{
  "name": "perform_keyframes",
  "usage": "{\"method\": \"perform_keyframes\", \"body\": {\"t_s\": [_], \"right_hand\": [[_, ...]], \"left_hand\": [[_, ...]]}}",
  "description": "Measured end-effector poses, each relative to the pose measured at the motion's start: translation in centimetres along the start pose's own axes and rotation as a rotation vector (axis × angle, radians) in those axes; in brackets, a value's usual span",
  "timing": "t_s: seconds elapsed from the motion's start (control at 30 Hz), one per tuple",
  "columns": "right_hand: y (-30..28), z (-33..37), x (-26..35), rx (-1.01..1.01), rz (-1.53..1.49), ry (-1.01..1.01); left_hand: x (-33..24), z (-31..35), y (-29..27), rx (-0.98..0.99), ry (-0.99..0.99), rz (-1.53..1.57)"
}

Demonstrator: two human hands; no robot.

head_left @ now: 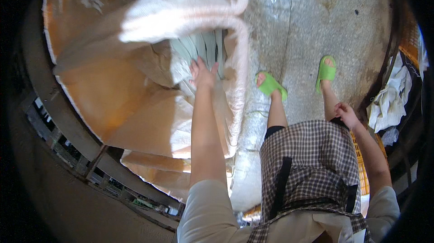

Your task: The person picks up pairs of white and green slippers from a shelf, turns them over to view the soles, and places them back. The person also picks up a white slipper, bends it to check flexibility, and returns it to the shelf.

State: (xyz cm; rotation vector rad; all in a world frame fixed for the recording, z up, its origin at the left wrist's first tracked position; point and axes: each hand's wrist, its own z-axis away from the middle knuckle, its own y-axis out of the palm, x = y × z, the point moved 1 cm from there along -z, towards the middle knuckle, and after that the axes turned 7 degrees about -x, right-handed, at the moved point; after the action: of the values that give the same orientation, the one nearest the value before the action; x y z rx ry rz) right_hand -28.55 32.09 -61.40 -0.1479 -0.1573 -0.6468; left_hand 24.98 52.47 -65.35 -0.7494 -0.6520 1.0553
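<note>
My left hand (202,73) reaches down into a large open white woven sack (190,17), its fingers spread over pale green strips (203,46) stacked inside. It grips nothing that I can see. The sack's rolled rim curves around the hand on the right. My right hand (347,114) hangs by my hip with fingers loosely curled and nothing in it. Below me are my checked apron (312,161) and my feet in green sandals (271,84) on the concrete floor.
Brown paper or cardboard sheets (113,89) lie left of the sack over a metal frame (68,121). White crumpled cloth (389,98) and an orange crate (411,39) sit at the right. Grey concrete floor (316,17) spreads ahead.
</note>
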Motion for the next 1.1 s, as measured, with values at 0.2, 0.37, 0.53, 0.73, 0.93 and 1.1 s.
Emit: {"method": "perform_keyframes", "body": {"t_s": [0.2, 0.37, 0.53, 0.73, 0.93, 1.1], "right_hand": [[-1.1, 5.1, 2.7, -0.008, -0.194, -0.229], [-5.7, 11.0, 0.3, -0.085, -0.263, -0.227], [-13.4, 13.0, -6.6, -0.272, 0.062, -0.293], [-15.1, 13.5, -5.9, -0.383, -0.184, -0.236], [-10.6, 19.7, 4.9, -0.364, -0.107, -0.419], [-3.2, 22.2, 10.8, -0.251, -0.056, -0.472]], "left_hand": [[-3.6, 14.0, -10.1, -0.464, 0.027, 0.766], [-8.8, 34.1, -29.2, -0.096, 0.723, 1.127], [-5.6, 46.1, -48.0, -0.588, 0.862, 1.396], [9.6, 36.4, -60.0, -1.150, 0.424, 1.652], [21.9, 16.8, -62.9, -0.942, -0.288, 2.201], [26.1, 9.3, -62.2, -0.840, -0.271, 2.334]]}}
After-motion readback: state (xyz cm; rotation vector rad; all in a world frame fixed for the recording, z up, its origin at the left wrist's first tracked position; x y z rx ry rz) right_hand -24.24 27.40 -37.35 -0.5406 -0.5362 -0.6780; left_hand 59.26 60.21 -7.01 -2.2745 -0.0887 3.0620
